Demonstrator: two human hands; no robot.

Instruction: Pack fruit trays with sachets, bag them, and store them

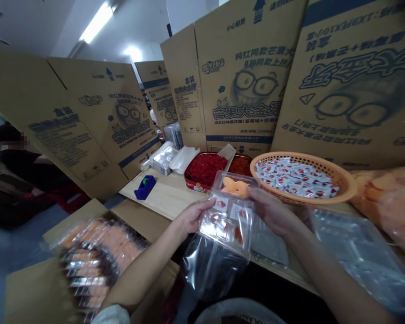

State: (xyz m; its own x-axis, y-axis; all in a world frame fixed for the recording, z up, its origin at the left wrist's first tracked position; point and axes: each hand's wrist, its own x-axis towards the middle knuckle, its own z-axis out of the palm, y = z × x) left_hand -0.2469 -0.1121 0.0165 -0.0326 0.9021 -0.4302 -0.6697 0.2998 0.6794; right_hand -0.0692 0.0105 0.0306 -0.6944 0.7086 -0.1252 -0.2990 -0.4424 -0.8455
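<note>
A clear plastic tray (235,204) is held in front of me over the table's near edge. Orange pieces (235,186) fill its far end, two small printed sachets (240,213) sit mid-tray, and something reddish shows nearer me. My left hand (193,217) grips the tray's left side, thumb on top. On the opposite side, my right hand (272,210) has its fingers closed around the edge. A clear plastic bag (212,269) hangs from the near end; how far it covers the tray is hard to tell because of glare.
An orange basket (349,189) of sachets stands behind my right hand. Beside it are a red-filled tin (205,168), a blue tape dispenser (145,187) and stacked clear trays (354,252). At lower left, a carton (33,290) holds packed trays. Tall cardboard boxes (236,90) wall the back.
</note>
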